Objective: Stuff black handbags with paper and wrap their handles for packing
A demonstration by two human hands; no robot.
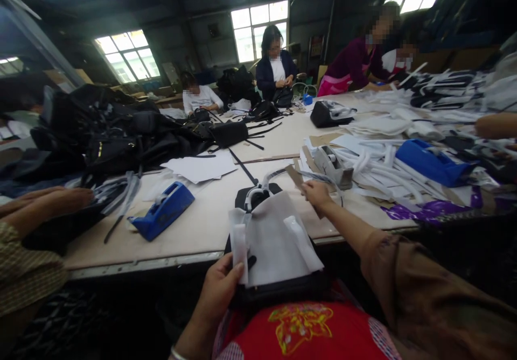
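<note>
A black handbag (283, 291) rests at the table's near edge against my red apron. Over its front lies a white wrapping sheet (278, 241), folded in at both sides. My left hand (222, 279) pinches the sheet's left edge between thumb and fingers. One bag handle (255, 194), wrapped in white, stands up behind the sheet; another wrapped handle (317, 176) stretches right. Beyond it, my right hand (317, 194) grips a strip of brown cardboard (297, 178) near a grey tape dispenser (333, 166).
A blue tape dispenser (163, 212) stands left; another blue dispenser (434, 162) is at right among white strips (374, 166). White sheets (200, 165) lie mid-table. Black bags (109, 134) are heaped left. A co-worker's hands (60, 201) are close on the left; others work across the table.
</note>
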